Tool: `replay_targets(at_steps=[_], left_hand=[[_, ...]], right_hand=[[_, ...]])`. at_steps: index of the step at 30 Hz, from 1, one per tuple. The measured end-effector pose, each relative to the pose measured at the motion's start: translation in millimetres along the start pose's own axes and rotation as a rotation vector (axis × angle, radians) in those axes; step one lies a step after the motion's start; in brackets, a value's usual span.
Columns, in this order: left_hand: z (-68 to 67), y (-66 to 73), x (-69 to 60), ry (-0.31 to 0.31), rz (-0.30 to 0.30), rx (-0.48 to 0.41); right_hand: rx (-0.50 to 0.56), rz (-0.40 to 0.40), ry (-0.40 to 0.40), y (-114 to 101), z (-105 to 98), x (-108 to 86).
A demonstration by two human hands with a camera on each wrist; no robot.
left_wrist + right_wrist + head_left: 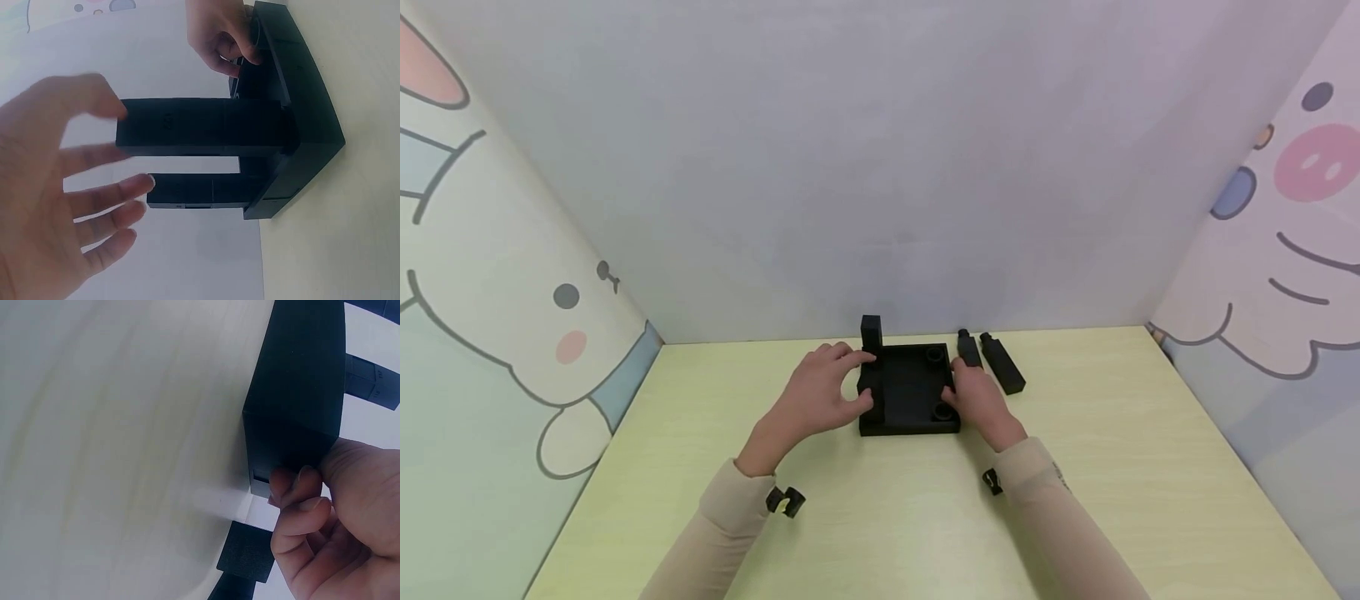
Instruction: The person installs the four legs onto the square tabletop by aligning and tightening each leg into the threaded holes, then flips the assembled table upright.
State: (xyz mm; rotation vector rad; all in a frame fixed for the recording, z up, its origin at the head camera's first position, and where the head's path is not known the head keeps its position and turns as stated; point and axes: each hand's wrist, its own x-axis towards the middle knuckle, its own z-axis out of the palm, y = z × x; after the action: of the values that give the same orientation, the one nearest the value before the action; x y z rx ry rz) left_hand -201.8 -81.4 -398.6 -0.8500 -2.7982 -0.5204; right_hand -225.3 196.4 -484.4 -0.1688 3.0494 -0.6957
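Note:
A black square base (913, 392) with a raised rim lies on the table, with round sockets at its right corners. Two black legs stand on its left side: the far leg (871, 333) and the near leg (200, 128), mostly hidden by my hand in the head view. My left hand (820, 396) pinches the near leg's top end between thumb and forefinger, its other fingers spread toward the far leg. My right hand (981, 396) grips the base's right rim, thumb inside and curled fingers outside at the wall.
Two loose black legs, one partly behind my right hand (968, 347) and another leg (1003, 364) beside it, lie on the pale wooden table (1150, 467). A grey-white wall (880, 183) rises behind the table, and cartoon-printed panels (497, 317) stand at both sides.

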Motion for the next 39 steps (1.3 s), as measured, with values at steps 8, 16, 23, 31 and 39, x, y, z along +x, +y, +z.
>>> replay_targets(at_steps=[8, 16, 23, 31, 39], left_hand=[[7.5, -1.2, 1.1, 0.058, -0.047, 0.091], [6.0, -4.4, 1.6, -0.004, 0.033, 0.003], [5.5, -1.1, -1.1, -0.042, -0.027, 0.051], [7.4, 0.6, -2.1, 0.055, -0.045, 0.143], [4.3, 0.8, -2.1, -0.019, 0.024, 0.010]], right_hand=[[0.007, 0.001, 0.002, 0.0, -1.1, -0.9], [-0.004, 0.000, 0.009, 1.0, 0.4, -0.4], [-0.005, 0.001, 0.008, 1.4, 1.0, 0.1], [0.002, 0.007, -0.002, 0.3, 1.7, 0.8], [-0.001, -0.001, 0.003, 1.6, 1.3, -0.2]])
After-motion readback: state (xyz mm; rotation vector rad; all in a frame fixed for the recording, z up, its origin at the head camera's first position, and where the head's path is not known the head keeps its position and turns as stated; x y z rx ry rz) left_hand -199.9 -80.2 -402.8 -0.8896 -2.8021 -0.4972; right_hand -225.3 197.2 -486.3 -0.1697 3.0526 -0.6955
